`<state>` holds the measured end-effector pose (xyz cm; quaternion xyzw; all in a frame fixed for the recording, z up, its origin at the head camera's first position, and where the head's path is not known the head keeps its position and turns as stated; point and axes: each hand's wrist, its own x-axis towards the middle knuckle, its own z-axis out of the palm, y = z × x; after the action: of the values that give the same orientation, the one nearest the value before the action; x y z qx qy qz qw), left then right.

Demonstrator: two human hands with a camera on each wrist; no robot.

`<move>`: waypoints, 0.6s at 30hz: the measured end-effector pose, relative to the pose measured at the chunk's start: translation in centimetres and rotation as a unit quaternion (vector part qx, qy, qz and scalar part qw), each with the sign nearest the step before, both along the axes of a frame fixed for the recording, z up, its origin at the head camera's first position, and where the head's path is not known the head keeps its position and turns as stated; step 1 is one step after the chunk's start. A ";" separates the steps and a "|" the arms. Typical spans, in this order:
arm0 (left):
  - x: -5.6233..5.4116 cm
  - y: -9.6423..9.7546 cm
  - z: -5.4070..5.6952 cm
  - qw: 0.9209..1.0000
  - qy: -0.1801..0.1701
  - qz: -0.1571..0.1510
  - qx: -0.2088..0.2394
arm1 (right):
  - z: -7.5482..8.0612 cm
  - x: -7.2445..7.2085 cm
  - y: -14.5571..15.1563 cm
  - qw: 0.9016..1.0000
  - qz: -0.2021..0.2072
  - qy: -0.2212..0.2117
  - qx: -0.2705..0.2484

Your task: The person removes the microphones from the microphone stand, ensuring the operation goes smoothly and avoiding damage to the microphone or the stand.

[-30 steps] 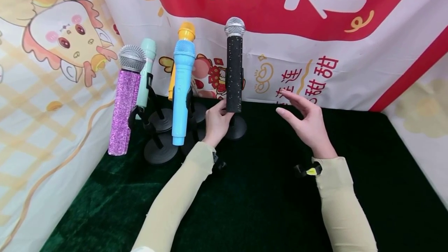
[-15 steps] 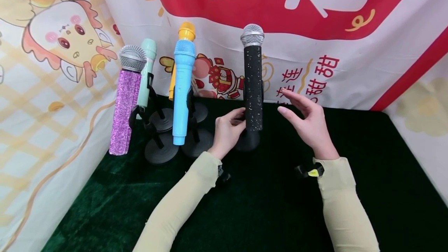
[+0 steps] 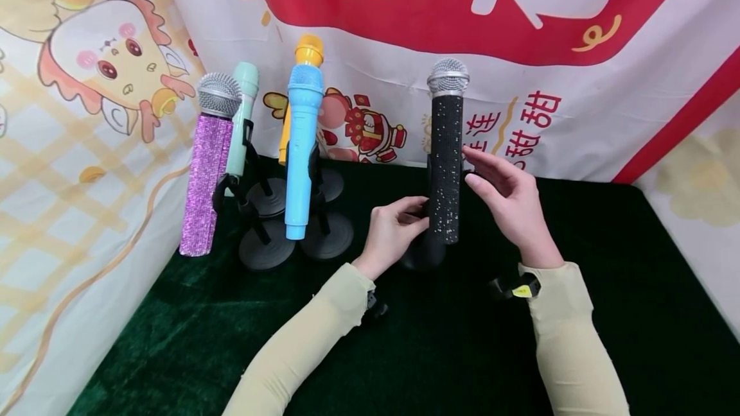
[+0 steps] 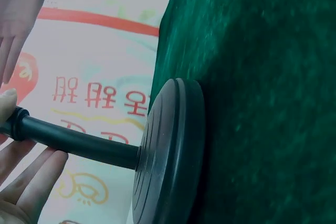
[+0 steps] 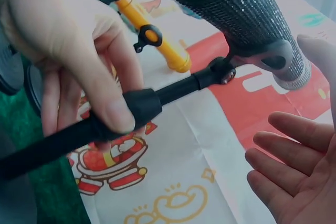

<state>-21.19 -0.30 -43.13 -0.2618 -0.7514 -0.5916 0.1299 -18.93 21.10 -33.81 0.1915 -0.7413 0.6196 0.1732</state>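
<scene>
A black glittery microphone [image 3: 447, 169] with a silver mesh head stands upright in a clip on a black desk stand [image 4: 84, 148]. My left hand [image 3: 393, 236] grips the stand's pole, thumb against the thick collar [image 5: 142, 107] in the right wrist view. The round base [image 4: 165, 153] is at the green cloth; whether it touches, I cannot tell. My right hand [image 3: 509, 204] is just right of the microphone, fingers extended and thumb apart, holding nothing. Its fingertips are very near the microphone; contact is unclear.
Left of the hands, several microphones stand on round-based stands: purple glitter [image 3: 205, 185], mint green [image 3: 239, 127], light blue [image 3: 303, 153] and yellow [image 3: 309, 51], the last partly hidden behind the blue. A green velvet cloth [image 3: 439, 352] covers the table. A printed banner [image 3: 416, 11] hangs behind.
My left hand has brought the black microphone and its stand rightward and nearer to me, away from the other microphones. The right hand has barely moved, and the microphone is now beside it.
</scene>
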 end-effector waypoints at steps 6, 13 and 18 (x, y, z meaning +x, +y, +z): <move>0.3 0.7 0.1 1.000 -0.001 -0.019 -0.009 | 0.5 0.5 -0.2 0.999 0.004 -0.006 -0.033; -0.1 0.7 -0.2 1.000 -0.004 -0.023 -0.012 | 0.9 0.5 -0.3 0.999 0.012 -0.010 -0.031; -0.2 0.5 -0.1 0.999 -0.009 -0.031 -0.019 | 1.3 0.4 -0.8 0.999 0.016 -0.023 -0.033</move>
<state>-21.36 0.16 -43.21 -0.2819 -0.7551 -0.5835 0.0993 -18.48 20.33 -32.50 0.1834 -0.7208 0.6508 0.1528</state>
